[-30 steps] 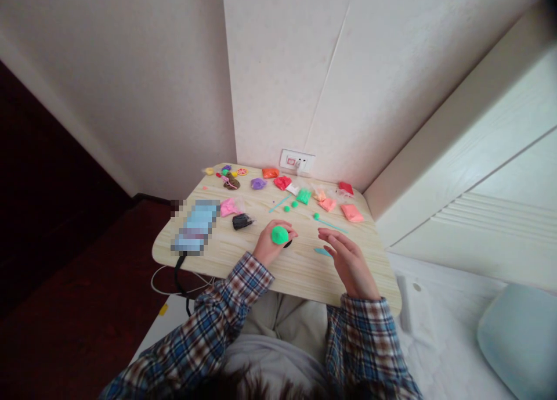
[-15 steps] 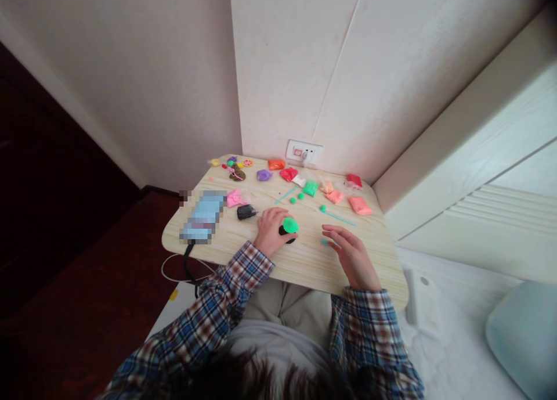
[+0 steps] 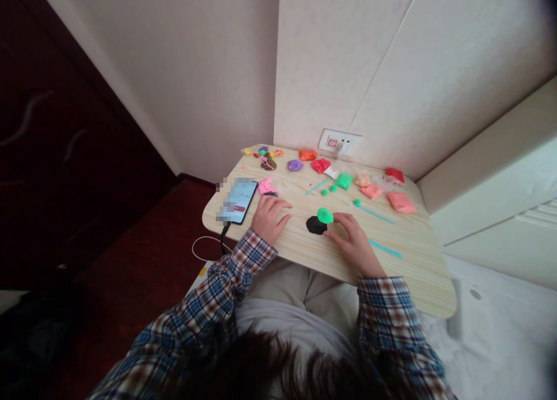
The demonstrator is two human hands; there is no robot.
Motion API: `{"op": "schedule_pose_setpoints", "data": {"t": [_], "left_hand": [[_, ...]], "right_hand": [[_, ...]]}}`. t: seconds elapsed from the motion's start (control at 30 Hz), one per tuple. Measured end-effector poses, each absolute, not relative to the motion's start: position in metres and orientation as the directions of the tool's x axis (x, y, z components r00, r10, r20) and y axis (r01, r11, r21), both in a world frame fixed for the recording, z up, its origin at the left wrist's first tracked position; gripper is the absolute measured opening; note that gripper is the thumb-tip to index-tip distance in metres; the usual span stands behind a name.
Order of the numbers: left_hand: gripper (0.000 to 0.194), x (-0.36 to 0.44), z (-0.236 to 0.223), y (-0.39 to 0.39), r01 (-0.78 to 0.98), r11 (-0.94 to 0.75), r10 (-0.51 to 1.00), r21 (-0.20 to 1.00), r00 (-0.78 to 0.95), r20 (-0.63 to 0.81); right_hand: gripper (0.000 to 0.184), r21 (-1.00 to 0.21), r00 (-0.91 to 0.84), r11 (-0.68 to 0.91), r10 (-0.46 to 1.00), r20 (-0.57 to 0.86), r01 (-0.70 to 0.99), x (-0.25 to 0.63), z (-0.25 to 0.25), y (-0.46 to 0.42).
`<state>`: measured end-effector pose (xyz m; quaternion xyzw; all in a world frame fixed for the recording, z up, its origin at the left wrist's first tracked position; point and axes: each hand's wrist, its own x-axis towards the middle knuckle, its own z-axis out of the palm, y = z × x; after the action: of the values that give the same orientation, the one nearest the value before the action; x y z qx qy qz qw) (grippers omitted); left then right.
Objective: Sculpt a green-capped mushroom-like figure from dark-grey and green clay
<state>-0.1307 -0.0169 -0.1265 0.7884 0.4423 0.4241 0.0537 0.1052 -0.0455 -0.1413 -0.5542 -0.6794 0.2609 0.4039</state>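
Observation:
My right hand [image 3: 353, 242] has its index finger at the edge of a round, flat green clay disc [image 3: 324, 215], with its thumb low beside a flattened black clay piece [image 3: 315, 226]. The green disc overlaps the black piece's upper right; whether they are joined is unclear. To the left, my left hand [image 3: 270, 219] is empty, its thumb and fingers apart, over the table. Its fingers partly hide a black clay packet [image 3: 270, 194]. Behind the disc lie small green clay balls [image 3: 333, 188], and another green ball [image 3: 357, 202] sits at the end of a thin blue strip [image 3: 378, 215].
A phone [image 3: 240, 201] with a cable lies at the table's left. Clay packets line the back: pink [image 3: 266, 186], purple [image 3: 295, 165], orange [image 3: 307, 155], red [image 3: 321, 165], green [image 3: 344, 180], coral [image 3: 401, 202]. A wider blue strip [image 3: 385, 248] lies right of my right hand.
My left hand has let go of the black and green clay and moved left. My right hand has come in to the green disc. The head view has shifted, moving the table rightward in the picture.

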Motion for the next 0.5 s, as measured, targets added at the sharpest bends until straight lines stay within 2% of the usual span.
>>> {"op": "schedule_pose_setpoints", "data": {"t": [0.13, 0.23, 0.33, 0.4, 0.5], "left_hand": [[0.016, -0.129, -0.134, -0.011, 0.700, -0.554, 0.760, 0.451, 0.205, 0.616], [0.015, -0.120, -0.133, -0.012, 0.628, -0.579, 0.769, 0.520, 0.209, 0.605], [0.010, -0.105, -0.126, -0.011, 0.442, -0.531, 0.844, 0.723, 0.201, 0.497], [0.010, -0.092, -0.120, -0.006, 0.267, -0.366, 0.927, 0.891, 0.181, 0.327], [0.016, -0.076, -0.113, 0.003, 0.060, -0.172, 0.950, 0.983, 0.273, 0.149]], "right_hand": [[0.022, -0.821, -0.043, 0.251, 0.962, 0.268, 0.512, 0.093, -0.142, -0.036], [0.019, -0.837, -0.020, 0.255, 0.960, 0.281, 0.484, 0.092, -0.135, -0.033], [0.020, -0.863, -0.005, 0.233, 0.966, 0.258, 0.449, 0.095, -0.124, -0.034], [0.021, -0.877, -0.009, 0.211, 0.973, 0.230, 0.432, 0.096, -0.116, -0.037], [0.020, -0.902, -0.043, 0.196, 0.980, 0.194, 0.384, 0.095, -0.107, -0.041]]}}
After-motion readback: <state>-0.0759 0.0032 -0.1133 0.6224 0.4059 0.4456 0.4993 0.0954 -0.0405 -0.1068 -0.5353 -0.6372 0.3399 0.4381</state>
